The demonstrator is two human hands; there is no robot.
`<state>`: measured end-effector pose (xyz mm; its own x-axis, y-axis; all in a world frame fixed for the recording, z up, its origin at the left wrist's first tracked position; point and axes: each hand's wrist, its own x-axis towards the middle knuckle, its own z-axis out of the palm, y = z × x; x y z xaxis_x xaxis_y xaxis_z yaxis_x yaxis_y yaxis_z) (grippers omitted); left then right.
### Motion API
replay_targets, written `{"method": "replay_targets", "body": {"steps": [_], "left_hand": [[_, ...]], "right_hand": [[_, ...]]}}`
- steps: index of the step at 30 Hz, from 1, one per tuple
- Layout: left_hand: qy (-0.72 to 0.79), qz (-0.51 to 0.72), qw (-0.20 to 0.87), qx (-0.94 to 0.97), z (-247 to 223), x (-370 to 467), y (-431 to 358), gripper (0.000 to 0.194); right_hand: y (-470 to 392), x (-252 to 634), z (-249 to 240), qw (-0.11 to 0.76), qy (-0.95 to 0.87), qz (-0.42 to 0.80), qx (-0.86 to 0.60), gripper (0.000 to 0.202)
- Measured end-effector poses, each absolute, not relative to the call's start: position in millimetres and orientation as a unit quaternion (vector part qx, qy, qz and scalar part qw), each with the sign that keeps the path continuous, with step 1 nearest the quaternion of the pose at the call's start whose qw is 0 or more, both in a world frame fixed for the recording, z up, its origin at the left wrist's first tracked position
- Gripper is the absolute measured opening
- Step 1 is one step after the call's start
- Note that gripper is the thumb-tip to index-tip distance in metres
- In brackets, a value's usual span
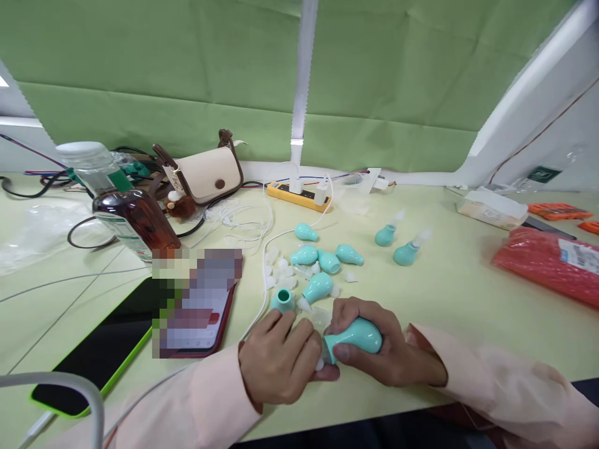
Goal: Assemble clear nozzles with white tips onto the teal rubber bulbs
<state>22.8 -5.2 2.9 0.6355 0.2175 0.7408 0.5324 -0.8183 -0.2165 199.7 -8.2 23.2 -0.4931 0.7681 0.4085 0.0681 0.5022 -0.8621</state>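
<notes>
My right hand point(374, 343) wraps its fingers round a teal rubber bulb point(362, 335), which lies on its side with its neck pointing left. At that neck my left hand point(283, 355) pinches a clear plastic nozzle point(326, 348), mostly hidden by the fingers. Just beyond my left fingers a bulb point(282, 299) stands with its dark opening up. Several more teal bulbs point(318, 287) lie loose past my hands, among small translucent white tips point(281, 274). Off to the right, two bulbs point(406, 254) stand upright with clear nozzles fitted.
Left of my hands lie a phone with a green case point(103, 343) and a red-edged phone point(224, 318). Behind them are a bottle of brown liquid point(140, 218), a cream handbag point(208, 174) and a yellow power strip point(299, 198). A red package point(543, 262) lies right; white cables cross the table.
</notes>
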Motion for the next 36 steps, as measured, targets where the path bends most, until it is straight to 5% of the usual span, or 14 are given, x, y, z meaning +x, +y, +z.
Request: {"method": "replay_targets", "body": {"steps": [6,9,13,17,23,29,33,36], "left_hand": [[-0.144,-0.405,0.092,-0.898,2.1,30.8,-20.0,0.038],[-0.175,-0.436,0.057,-0.881,0.8,34.4,-29.0,0.035],[-0.167,-0.413,0.081,-0.892,-2.8,30.3,-23.1,0.034],[-0.250,-0.352,-0.022,-0.902,-4.0,26.5,-16.1,0.033],[-0.319,-0.303,-0.084,-0.894,-9.1,29.3,-19.2,0.022],[-0.339,-0.278,-0.048,-0.897,-13.0,30.9,-12.2,0.024],[-0.356,-0.313,-0.030,-0.880,-12.6,31.2,-8.2,0.029],[-0.377,-0.370,-0.067,-0.847,-13.3,31.1,-8.0,0.022]], "right_hand": [[4.6,206.6,22.3,0.193,-0.604,0.723,-0.275,0.022],[17.6,213.1,19.1,0.201,-0.532,0.781,-0.259,0.033],[40.1,230.9,35.9,0.240,-0.730,0.552,-0.323,0.025],[57.9,248.8,50.4,0.133,-0.883,0.189,-0.409,0.014],[66.6,256.0,39.9,-0.001,-0.893,0.062,-0.445,0.024],[70.9,257.3,35.7,0.038,-0.912,0.051,-0.405,0.022],[56.1,241.6,20.9,0.270,-0.888,0.090,-0.361,0.014],[35.3,221.3,9.2,0.364,-0.816,0.279,-0.352,0.011]]}}
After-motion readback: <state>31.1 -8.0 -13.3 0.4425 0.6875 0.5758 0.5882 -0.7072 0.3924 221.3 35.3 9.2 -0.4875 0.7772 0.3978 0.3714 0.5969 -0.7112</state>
